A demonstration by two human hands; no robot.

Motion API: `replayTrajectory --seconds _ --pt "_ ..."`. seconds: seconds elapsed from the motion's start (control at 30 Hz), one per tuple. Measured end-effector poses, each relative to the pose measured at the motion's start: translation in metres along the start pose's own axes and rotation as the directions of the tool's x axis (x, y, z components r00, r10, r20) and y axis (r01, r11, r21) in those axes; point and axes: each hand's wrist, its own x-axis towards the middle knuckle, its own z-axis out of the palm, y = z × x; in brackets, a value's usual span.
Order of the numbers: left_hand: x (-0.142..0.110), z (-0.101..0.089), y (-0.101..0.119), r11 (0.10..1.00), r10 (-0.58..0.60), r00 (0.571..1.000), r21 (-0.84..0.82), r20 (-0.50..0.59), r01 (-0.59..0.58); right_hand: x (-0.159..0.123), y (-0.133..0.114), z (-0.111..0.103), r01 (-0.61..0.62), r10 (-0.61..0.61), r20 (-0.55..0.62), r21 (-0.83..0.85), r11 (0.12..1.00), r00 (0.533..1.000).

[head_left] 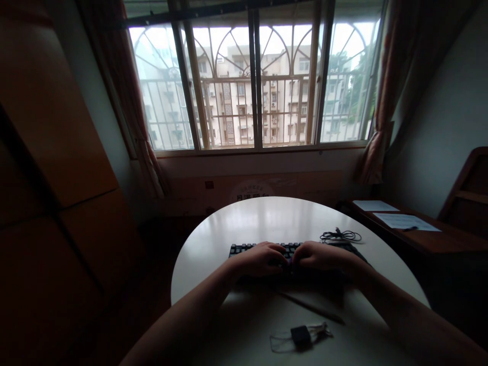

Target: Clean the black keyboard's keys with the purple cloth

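Note:
A dark keyboard (238, 248) lies across the white round table, largely covered by both hands and forearms. My left hand (261, 258) rests over its middle with the fingers bent down and drawn together. Close beside it, my right hand (318, 254) is closed, its curled fingertips pointing towards the left hand. Between the fingertips shows a small purplish spot (290, 261), too dark and small to name. Nearer to me lie a thin dark stick-like tool (314, 308) and a puller-like tool (301, 336) with a black block and wire loops.
The white round table (213, 229) has a coiled black cable (340, 235) behind the keyboard's right end. Right of it, a low wooden table (423, 241) bears papers (406, 221) and a dark pen-like thing. A wooden cabinet stands left; a barred window is ahead.

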Motion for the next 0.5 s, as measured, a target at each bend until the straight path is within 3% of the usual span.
replayTrajectory --seconds 0.5 --pt "-0.001 -0.002 0.005 0.998 -0.05 0.999 0.034 0.019 0.049 -0.014 -0.023 -0.002 0.013 -0.024 -0.05 -0.207 0.978 0.998"
